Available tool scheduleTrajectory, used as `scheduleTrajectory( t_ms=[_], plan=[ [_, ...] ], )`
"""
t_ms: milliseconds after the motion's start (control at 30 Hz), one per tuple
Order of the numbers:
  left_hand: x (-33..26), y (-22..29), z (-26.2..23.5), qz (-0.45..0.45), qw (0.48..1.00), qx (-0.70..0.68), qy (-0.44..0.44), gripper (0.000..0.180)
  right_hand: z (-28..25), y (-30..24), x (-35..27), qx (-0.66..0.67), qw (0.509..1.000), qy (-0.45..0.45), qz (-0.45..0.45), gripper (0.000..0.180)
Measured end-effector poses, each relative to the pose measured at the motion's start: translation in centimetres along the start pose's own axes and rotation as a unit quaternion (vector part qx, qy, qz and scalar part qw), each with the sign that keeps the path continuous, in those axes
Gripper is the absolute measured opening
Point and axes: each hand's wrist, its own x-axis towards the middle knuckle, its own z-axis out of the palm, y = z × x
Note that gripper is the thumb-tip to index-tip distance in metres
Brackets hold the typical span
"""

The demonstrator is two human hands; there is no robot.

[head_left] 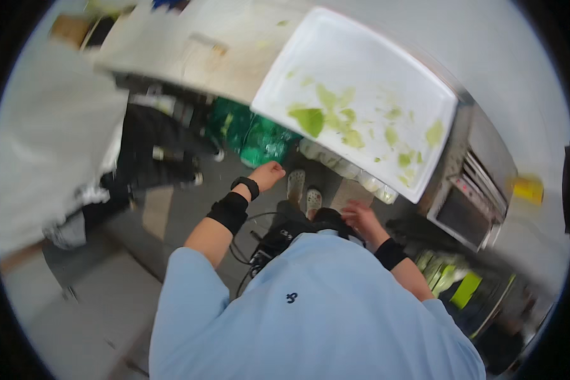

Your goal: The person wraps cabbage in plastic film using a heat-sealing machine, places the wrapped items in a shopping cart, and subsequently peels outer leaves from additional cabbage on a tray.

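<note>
My left hand [267, 176] hangs in the air beside my body, its fingers loosely curled with nothing seen in them. It is nearest to the green plastic bottles [265, 140] beneath the counter, and apart from them. My right hand [361, 217], somewhat blurred, is by my right hip with its fingers apart and holding nothing. Beyond both hands, a white rectangular tray [361, 69] rests on the counter. Torn light-green leaf pieces are scattered in it, including one larger leaf [308, 120] near its left front edge. Neither hand touches the tray.
The pale counter [177, 54] runs along the far side. A metal appliance with a dark front [462, 212] stands at the right. Below it, at lower right, is a dark crate holding green items [446, 272]. White sheeting [50, 126] covers something at left, and grey flooring lies underfoot.
</note>
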Motion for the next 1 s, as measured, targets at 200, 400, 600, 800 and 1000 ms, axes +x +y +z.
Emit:
scheduleTrajectory(
  t_ms=[200,400,600,800,1000],
  plan=[
    [-9.4,-8.6,4.9,-0.088,0.989,0.115,0.041,0.043,5.7,2.8,10.8,-0.481,0.865,-0.139,0.026,0.039],
    [-13.2,-18.9,10.4,-0.142,0.979,-0.07,0.131,0.028,14.8,-0.1,22.4,-0.763,0.613,-0.192,-0.073,0.043],
    [-8.2,-27.5,18.1,-0.084,0.95,-0.201,0.224,0.026,24.5,1.5,33.8,-0.843,0.467,-0.2,-0.174,0.039],
    [-5.3,-32.0,23.0,-0.15,0.896,-0.324,0.264,0.031,29.7,13.6,46.5,-0.856,0.107,-0.394,-0.316,0.023],
    [-2.8,-35.8,31.0,-0.155,0.89,-0.256,0.344,0.028,28.6,20.2,60.0,-0.911,0.039,-0.285,-0.297,0.022]
  ],
)
